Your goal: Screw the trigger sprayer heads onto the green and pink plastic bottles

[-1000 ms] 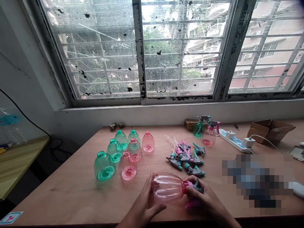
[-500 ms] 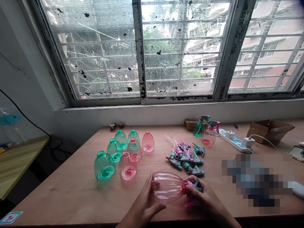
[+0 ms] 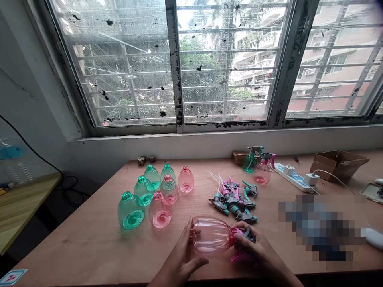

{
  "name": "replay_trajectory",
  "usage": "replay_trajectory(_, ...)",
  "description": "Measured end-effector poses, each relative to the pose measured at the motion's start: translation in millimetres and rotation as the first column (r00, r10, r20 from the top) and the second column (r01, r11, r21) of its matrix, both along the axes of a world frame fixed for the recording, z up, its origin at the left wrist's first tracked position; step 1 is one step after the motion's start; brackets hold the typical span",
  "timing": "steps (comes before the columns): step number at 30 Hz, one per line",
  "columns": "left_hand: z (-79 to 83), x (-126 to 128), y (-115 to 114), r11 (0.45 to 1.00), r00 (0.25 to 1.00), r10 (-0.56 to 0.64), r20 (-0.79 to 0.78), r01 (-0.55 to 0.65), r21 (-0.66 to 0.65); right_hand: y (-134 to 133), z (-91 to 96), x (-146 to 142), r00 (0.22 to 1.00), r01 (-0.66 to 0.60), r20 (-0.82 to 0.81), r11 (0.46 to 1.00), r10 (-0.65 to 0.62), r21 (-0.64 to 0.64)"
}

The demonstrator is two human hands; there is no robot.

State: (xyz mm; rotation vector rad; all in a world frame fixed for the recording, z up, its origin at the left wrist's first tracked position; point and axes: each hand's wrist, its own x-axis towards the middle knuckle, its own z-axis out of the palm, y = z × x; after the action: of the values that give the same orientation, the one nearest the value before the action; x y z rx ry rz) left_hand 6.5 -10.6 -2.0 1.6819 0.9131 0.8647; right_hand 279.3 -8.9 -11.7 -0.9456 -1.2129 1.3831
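Note:
A clear pink spray bottle (image 3: 211, 235) lies on its side between my hands, near the front edge of the wooden table (image 3: 89, 239). My left hand (image 3: 182, 259) is wrapped round its base end. My right hand (image 3: 255, 251) grips the grey and pink trigger head (image 3: 245, 239) at the bottle's neck. Just behind lies a heap of loose trigger heads (image 3: 235, 197) with white tubes. To the left stand several empty green and pink bottles (image 3: 149, 195).
Two finished spray bottles (image 3: 257, 164) stand at the back by a white power strip (image 3: 295, 177). A cardboard box (image 3: 338, 161) sits at the far right, a white mouse (image 3: 374, 238) near the right edge. The window sill runs behind the table.
The view has tipped very slightly. Both hands and the pink bottle stay in almost the same place.

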Motion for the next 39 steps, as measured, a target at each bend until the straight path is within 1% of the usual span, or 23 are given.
replay_trajectory(3,-1.1,1,0,0.999,1.0,0.024,0.002,-0.024,0.045,0,0.1,-1,0.999,-0.015,-0.04,1.0,0.014,-0.022)
replay_trajectory(6,0.3,1,-2,0.996,0.999,0.038,-0.019,-0.036,0.08,-1,-1.0,-2,0.999,-0.024,-0.047,0.998,0.021,-0.055)
replay_trajectory(9,4.0,0,-4,0.998,0.999,0.02,-0.03,-0.019,0.053,-1,-2.5,-2,0.998,-0.02,-0.053,0.997,0.016,-0.075)
replay_trajectory(12,7.1,-1,-4,1.0,1.0,0.007,-0.013,-0.007,0.023,0,-3.2,-1,0.998,-0.031,-0.056,0.998,0.028,-0.057)
replay_trajectory(16,6.6,0,-1,0.999,0.999,0.025,-0.033,-0.023,0.048,0,-3.2,0,0.997,-0.038,-0.063,0.998,0.035,-0.04)
replay_trajectory(21,6.2,1,-2,0.995,0.998,0.043,-0.04,-0.039,0.094,-1,-2.3,-1,0.998,-0.047,-0.053,0.997,0.044,-0.059)
replay_trajectory(24,9.1,1,-5,0.996,0.997,0.043,-0.069,-0.037,0.083,-1,-1.3,-2,0.999,-0.027,-0.032,0.998,0.025,-0.061)
replay_trajectory(28,11.8,1,-4,0.998,0.998,0.046,-0.041,-0.044,0.046,-1,-1.4,-3,0.998,-0.035,-0.044,0.998,0.033,-0.055)
replay_trajectory(31,10.9,1,-3,0.998,0.998,0.048,-0.035,-0.046,0.049,0,-2.8,-3,0.998,-0.03,-0.055,0.998,0.027,-0.059)
replay_trajectory(36,6.8,0,-3,0.994,0.998,0.055,-0.037,-0.051,0.094,1,-4.8,-2,0.998,-0.046,-0.053,0.998,0.044,-0.052)
replay_trajectory(39,8.3,1,-4,0.997,0.998,0.044,-0.037,-0.042,0.065,1,-4.8,-2,0.997,-0.05,-0.065,0.998,0.047,-0.046)
